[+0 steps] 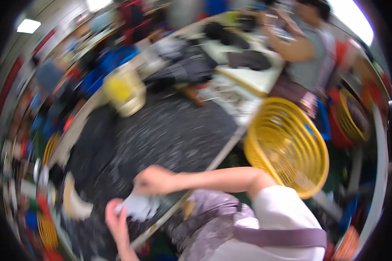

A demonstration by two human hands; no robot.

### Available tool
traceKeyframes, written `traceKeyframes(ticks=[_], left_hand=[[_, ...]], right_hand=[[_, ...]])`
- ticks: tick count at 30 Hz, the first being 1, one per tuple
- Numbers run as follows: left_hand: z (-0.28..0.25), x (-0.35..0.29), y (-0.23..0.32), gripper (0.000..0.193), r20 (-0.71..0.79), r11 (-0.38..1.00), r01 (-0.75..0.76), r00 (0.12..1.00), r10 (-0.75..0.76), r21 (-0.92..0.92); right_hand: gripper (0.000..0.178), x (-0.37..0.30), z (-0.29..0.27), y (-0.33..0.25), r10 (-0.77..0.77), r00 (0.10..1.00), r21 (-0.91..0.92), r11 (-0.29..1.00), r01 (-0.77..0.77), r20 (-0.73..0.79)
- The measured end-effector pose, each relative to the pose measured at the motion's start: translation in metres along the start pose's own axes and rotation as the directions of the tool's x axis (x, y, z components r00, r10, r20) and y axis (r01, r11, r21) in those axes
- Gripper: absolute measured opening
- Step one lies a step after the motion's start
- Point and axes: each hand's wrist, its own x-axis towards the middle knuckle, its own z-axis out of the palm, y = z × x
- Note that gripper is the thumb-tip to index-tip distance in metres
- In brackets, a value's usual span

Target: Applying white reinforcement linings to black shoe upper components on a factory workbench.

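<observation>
One pale piece (140, 208), gripped from two sides

And there was the left hand (116, 217), thumb and fingers pinching its left edge; the right hand (156, 179), bunched, pinched the top; all this over the dark table (174, 139), near its edge; a curved cream piece (76, 203) lay left; a yellow basket (258, 145) stood right.

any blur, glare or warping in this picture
Head view: motion blur throughout, smearing the white piece and streaking glints on the dark surface; yellow basket comparatively clear; upper-right light blown out to white; fisheye bends straight edges near the rim, and the corners are black.
</observation>
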Motion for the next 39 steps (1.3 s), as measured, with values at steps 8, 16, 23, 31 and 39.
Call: traceKeyframes(ticks=[8,16,23,31,39], left_hand=[[-0.015,0.005,0.026,0.026,-0.082,0.976,0.011,0.996,-0.03,-0.216],[-0.018,0.005,0.008,0.03,-0.115,0.994,0.064,0.991,-0.074,-0.088],[-0.046,0.01,0.003,0.035,0.035,0.981,0.063,0.997,-0.071,0.186],[-0.023,-0.016,0.011,0.027,-0.002,0.995,-0.089,0.996,0.089,0.04],[-0.051,0.027,-0.007,0.041,0.191,0.987,0.083,0.975,-0.109,0.137]], right_hand=[[0.021,0.026,-0.022,-0.045,0.122,0.988,0.049,0.991,-0.127,0.094],[0.036,0.055,-0.012,-0.03,0.069,0.989,-0.085,0.995,-0.059,0.13],[0.033,0.033,0.015,-0.027,-0.063,0.991,-0.079,0.994,0.073,0.118],[0.025,0.03,-0.012,-0.032,-0.118,0.978,-0.075,0.988,0.132,0.17],[0.021,0.017,0.025,-0.038,-0.18,0.98,-0.327,0.924,0.198,0.085]])
